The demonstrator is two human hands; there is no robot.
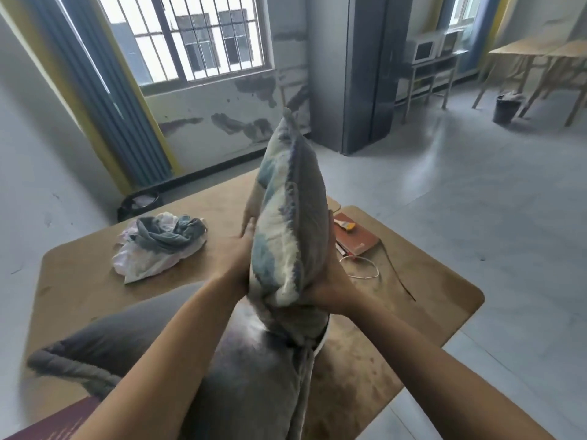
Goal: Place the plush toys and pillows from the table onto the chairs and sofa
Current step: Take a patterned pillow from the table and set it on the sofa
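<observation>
I hold a pillow (287,223) with a blue, white and grey pattern on edge above the wooden table (79,274). My left hand (239,249) presses flat against its left face. My right hand (330,281) cups its lower right side. Below the pillow a large grey plush or cushion (247,376) lies on the near part of the table, with a twisted grey limb (70,366) stretching to the left. My forearms hide part of it.
A crumpled bundle of grey and white cloth (158,246) lies on the table's left. A red-brown book (357,238) with a small brush (344,224) and a white cord (365,268) lie at its right. A dark bin (138,203) stands behind the table. Open floor spreads to the right.
</observation>
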